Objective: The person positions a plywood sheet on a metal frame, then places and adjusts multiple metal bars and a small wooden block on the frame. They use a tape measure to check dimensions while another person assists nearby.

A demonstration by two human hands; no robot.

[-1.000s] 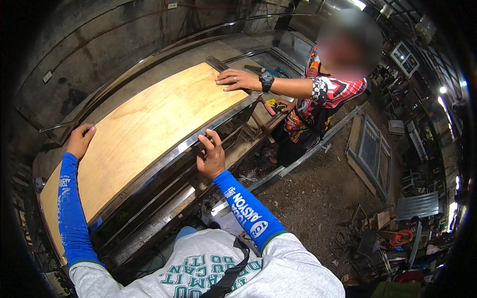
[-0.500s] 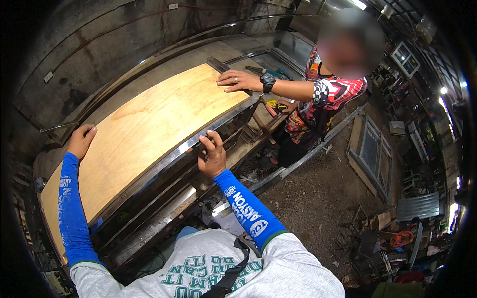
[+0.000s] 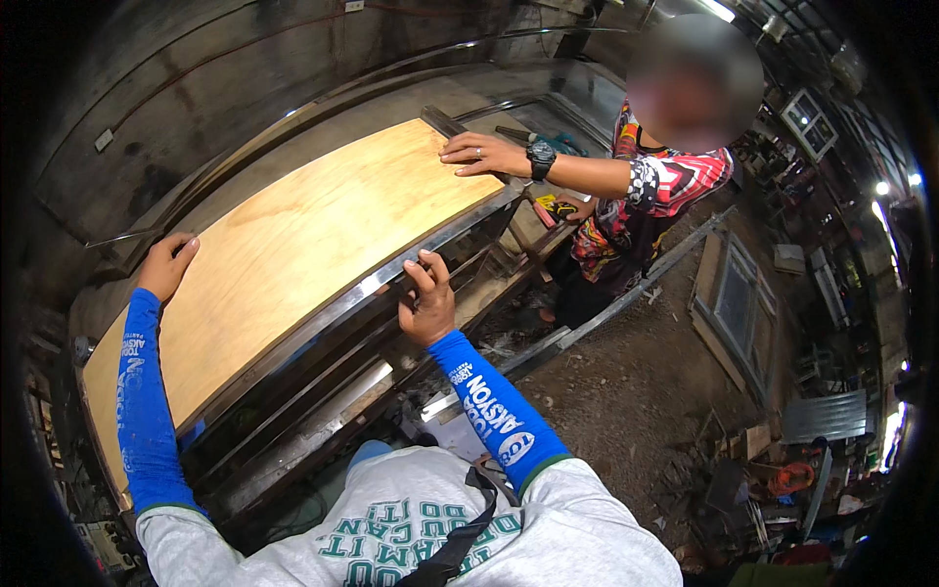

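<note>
A long pale plywood panel (image 3: 293, 235) lies across a dark metal frame, slanting from lower left to upper right. Its far edge is in the grip of my left hand (image 3: 168, 266), with the thumb showing at the top face. On the near side, my right hand (image 3: 427, 301) has its fingers curled over the shiny metal edge bar (image 3: 372, 284); the thumb is partly hidden. A co-worker's hand (image 3: 484, 155), with a dark watch, rests on the panel's far right end. That person's other hand (image 3: 579, 207) is by a yellow-and-black tool (image 3: 556, 207).
Metal bars and rails (image 3: 333, 391) run beneath the panel. A concrete wall (image 3: 196, 108) rises beyond it. On the dirt floor (image 3: 616, 391) at right lie a long metal bar (image 3: 626, 303), a framed window-like panel (image 3: 738, 303) and corrugated sheet (image 3: 824, 416), with mixed scrap around.
The whole view has shifted slightly, so things sit a little further right in the picture. Both my hands and the co-worker's hand keep their places on the panel and frame.
</note>
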